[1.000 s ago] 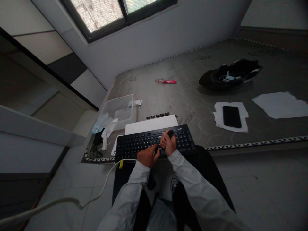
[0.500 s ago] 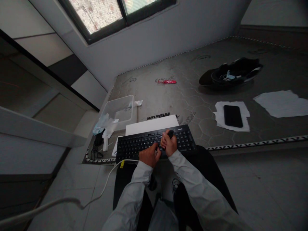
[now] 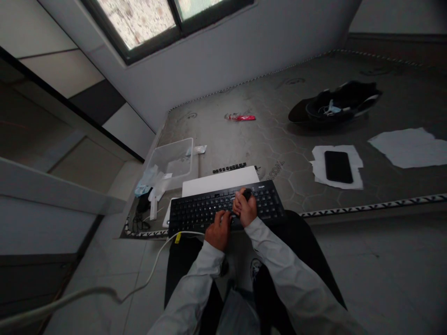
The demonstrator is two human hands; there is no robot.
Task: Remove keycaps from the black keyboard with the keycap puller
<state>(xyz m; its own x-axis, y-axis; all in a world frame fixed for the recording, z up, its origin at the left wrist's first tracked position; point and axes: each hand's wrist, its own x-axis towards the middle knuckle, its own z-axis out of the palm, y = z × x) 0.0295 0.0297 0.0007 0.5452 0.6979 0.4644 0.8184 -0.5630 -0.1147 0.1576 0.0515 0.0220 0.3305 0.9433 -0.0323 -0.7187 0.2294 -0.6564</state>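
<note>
A black keyboard (image 3: pixel 195 210) lies across my lap at the mattress edge, on top of a white board (image 3: pixel 220 180). My right hand (image 3: pixel 245 208) is closed around a small dark tool whose black tip (image 3: pixel 247 192) sticks up above the keys. My left hand (image 3: pixel 218 229) rests on the keyboard's front edge just left of the right hand, fingers curled onto the keys; what it holds, if anything, is hidden. A short row of loose black keycaps (image 3: pixel 229 167) lies behind the white board.
A clear plastic tray (image 3: pixel 170 161) sits at the left. A black phone (image 3: pixel 337 166) lies on white paper, another white sheet (image 3: pixel 408 146) further right. A black helmet (image 3: pixel 335 104) and a red wrapper (image 3: pixel 240 117) lie farther back. A white cable (image 3: pixel 104 291) runs across the floor.
My left hand has shifted slightly right along the keyboard's front edge, closer to the right hand. The right hand has kept its grip and place.
</note>
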